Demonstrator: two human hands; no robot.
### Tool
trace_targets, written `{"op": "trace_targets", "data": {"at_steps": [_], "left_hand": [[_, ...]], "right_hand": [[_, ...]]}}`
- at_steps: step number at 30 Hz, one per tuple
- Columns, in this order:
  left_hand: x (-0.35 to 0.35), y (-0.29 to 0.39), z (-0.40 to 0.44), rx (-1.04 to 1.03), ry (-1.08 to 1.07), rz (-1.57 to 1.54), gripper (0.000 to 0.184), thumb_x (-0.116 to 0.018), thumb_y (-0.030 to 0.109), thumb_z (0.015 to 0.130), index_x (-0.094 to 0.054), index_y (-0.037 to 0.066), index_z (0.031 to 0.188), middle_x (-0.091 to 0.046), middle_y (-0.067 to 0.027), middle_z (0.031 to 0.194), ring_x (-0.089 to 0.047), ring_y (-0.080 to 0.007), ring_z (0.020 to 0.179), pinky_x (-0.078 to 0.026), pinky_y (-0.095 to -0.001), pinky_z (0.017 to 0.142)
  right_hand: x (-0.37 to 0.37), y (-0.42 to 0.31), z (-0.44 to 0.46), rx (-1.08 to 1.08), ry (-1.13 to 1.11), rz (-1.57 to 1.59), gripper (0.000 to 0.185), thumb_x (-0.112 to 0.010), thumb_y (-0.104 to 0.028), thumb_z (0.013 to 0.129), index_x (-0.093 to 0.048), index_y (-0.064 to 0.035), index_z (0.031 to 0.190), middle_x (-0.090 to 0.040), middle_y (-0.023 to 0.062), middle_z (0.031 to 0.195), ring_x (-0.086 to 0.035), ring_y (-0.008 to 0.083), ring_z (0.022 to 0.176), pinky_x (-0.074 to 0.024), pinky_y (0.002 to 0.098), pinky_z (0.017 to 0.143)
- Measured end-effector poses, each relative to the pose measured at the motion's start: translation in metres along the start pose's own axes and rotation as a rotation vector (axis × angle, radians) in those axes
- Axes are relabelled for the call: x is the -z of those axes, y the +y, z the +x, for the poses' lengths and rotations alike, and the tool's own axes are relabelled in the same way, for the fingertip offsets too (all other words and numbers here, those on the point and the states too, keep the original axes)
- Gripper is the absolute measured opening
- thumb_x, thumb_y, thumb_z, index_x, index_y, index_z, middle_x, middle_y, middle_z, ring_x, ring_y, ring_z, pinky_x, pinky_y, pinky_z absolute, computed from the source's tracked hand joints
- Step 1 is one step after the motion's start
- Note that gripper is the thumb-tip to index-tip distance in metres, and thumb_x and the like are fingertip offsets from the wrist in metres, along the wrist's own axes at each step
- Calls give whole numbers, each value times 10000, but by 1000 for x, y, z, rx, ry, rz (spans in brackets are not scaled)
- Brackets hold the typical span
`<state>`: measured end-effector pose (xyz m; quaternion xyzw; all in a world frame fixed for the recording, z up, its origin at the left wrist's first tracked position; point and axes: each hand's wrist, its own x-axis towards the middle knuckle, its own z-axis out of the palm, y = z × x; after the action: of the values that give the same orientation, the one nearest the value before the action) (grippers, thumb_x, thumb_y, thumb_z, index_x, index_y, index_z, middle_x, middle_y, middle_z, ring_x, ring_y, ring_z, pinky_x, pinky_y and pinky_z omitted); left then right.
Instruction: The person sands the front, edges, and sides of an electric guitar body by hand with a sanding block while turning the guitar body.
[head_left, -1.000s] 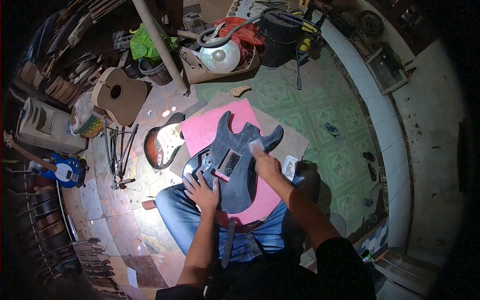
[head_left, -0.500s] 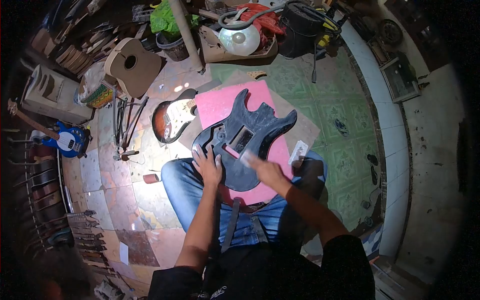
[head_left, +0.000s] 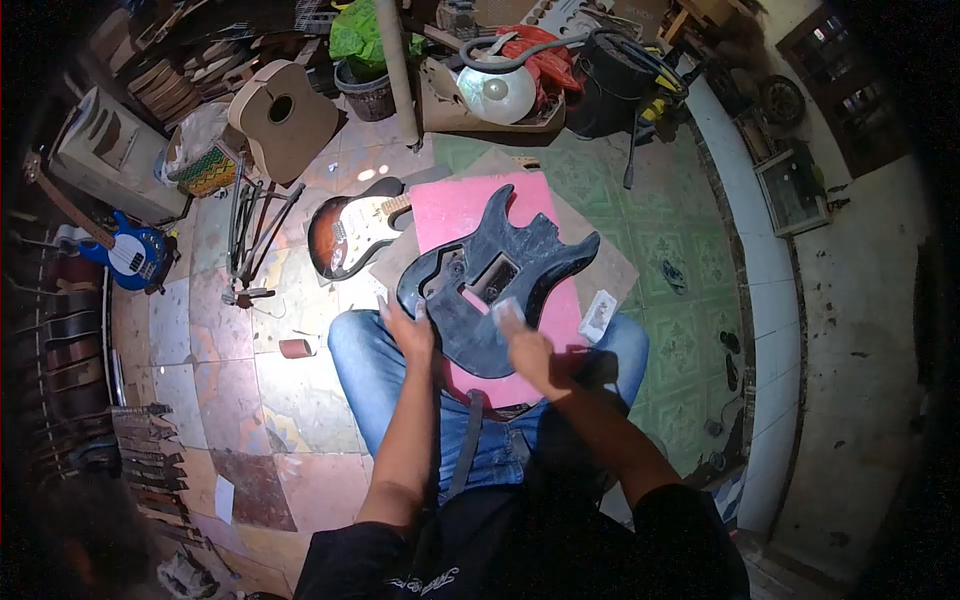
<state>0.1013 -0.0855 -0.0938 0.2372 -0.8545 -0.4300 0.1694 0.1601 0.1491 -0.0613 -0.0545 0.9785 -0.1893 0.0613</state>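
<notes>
While the spread left hand [head_left: 408, 332] apparently steadies the guitar body [head_left: 522, 248], the right hand [head_left: 532, 354] grips a pad [head_left: 506, 311] against it.

the black guitar body [head_left: 530, 272] looks mostly matt and scuffed, the sunburst guitar [head_left: 357, 228] smooth and glossy.

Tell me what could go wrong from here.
The pale pad in the right hand could snag on the nearby cutout.
The guitar body might slip on the pink board, as the left hand is at only one edge.
The right knee might bump the adjacent white tray.
</notes>
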Motion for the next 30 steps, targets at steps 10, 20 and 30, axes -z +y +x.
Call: {"op": "trace_targets", "data": {"at_steps": [10, 20, 30], "left_hand": [[-9, -13, 6, 194, -77, -212, 530, -742, 179, 917, -527, -19, 1359, -615, -255, 1246, -598, -381, 1162, -440, -423, 1037], [-2, 1, 6, 282, -124, -160, 531, -723, 248, 942, -445, -11, 1312, -562, -323, 1253, -569, -496, 1158, -443, -512, 981], [31, 24, -19, 321, -396, 105, 734, -647, 330, 979, -249, 9, 1506, -527, -445, 1253, -570, -582, 1147, -462, -562, 984]], "right_hand": [[21, -70, 26, 200, -242, -71, 683, -479, 11, 877, -426, -164, 1534, -393, 132, 1602, -686, 411, 1019, -574, 473, 829], [27, -76, 18, -106, -406, 158, 707, -475, -15, 887, -393, -227, 1557, -336, 77, 1644, -686, 416, 1031, -559, 497, 891], [36, 13, -38, -5, -108, 281, 614, -472, -22, 870, -543, -191, 1456, -546, 143, 1472, -624, 428, 1168, -504, 475, 998]]}}
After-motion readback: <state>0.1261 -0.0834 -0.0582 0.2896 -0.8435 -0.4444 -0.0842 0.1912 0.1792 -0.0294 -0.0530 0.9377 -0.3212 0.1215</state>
